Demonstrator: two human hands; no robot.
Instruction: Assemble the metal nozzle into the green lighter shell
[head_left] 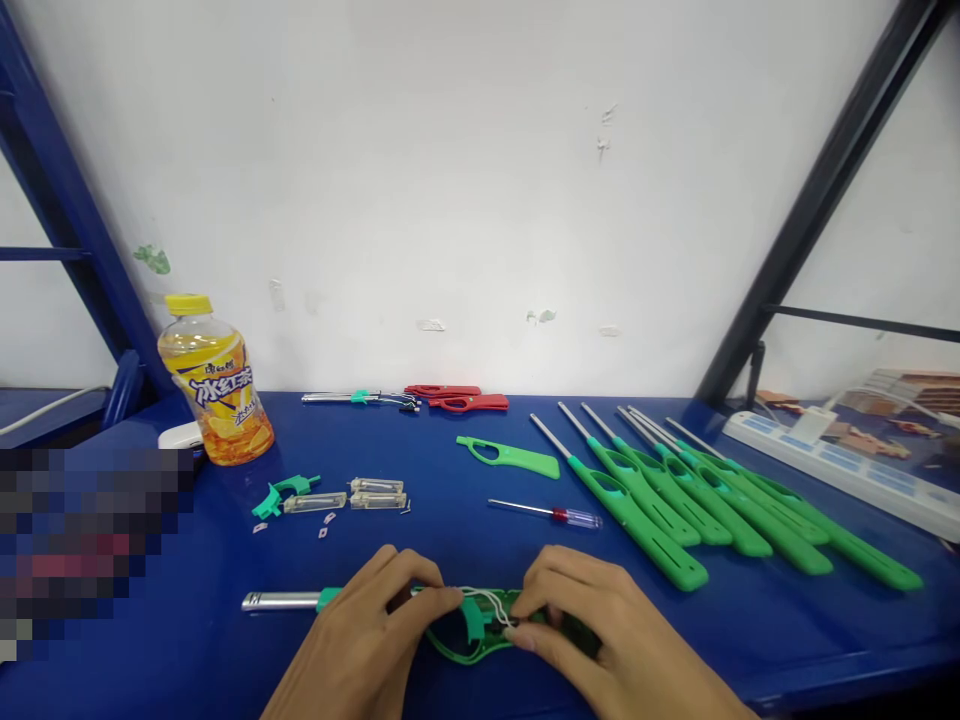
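An opened green gas lighter lies at the table's front, its long metal tube pointing left. Inside its shell sit a teal trigger and thin white wires. My left hand is closed around the neck of the lighter, thumb and forefinger meeting near the trigger. With thumb and fingers pinched, my right hand grips the white wires over the handle part. Those fingers partly hide the handle's inside.
Several assembled green lighters lie at right, beside a screwdriver and a loose green half shell. Clear fuel tanks and teal parts lie left. Red shells, a drink bottle and a power strip stand farther back.
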